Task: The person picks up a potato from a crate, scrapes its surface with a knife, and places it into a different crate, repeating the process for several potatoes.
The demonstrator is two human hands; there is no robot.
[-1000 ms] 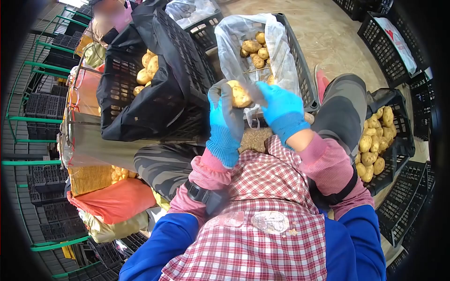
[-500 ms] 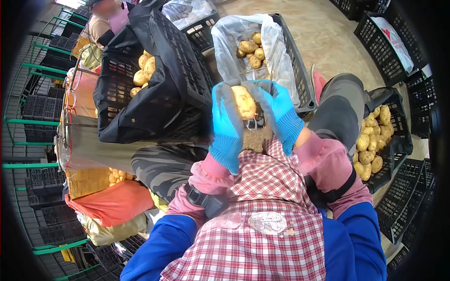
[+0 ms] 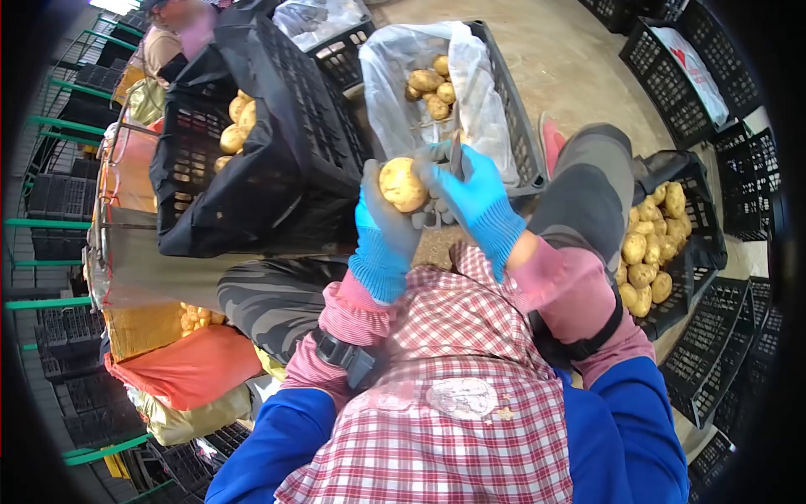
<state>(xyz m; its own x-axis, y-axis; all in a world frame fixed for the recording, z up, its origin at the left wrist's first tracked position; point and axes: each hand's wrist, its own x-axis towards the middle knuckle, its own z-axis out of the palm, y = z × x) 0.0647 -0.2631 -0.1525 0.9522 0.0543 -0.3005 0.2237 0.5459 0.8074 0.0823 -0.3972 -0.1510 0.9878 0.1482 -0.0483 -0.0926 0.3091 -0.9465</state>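
Observation:
My left hand, in a blue glove with a grey palm, is closed around a pale yellow potato held above my lap. My right hand, gloved alike, is closed beside it, its fingertips right at the potato's right side. From the right fist a slim dark pointed tool sticks up; a pale wire loop shows under the fingers. Just beyond my hands stands a black crate lined with a clear plastic bag, with several potatoes inside.
At left, a tall black crate draped in black cloth holds potatoes. Another crate of potatoes stands by my right knee. An orange-red sack lies at left. More black crates line the right. A person is at upper left.
The potato has turned, showing a rounder side, and sits more in my left hand. My right hand has shifted to its right side. The whole view has slid slightly left.

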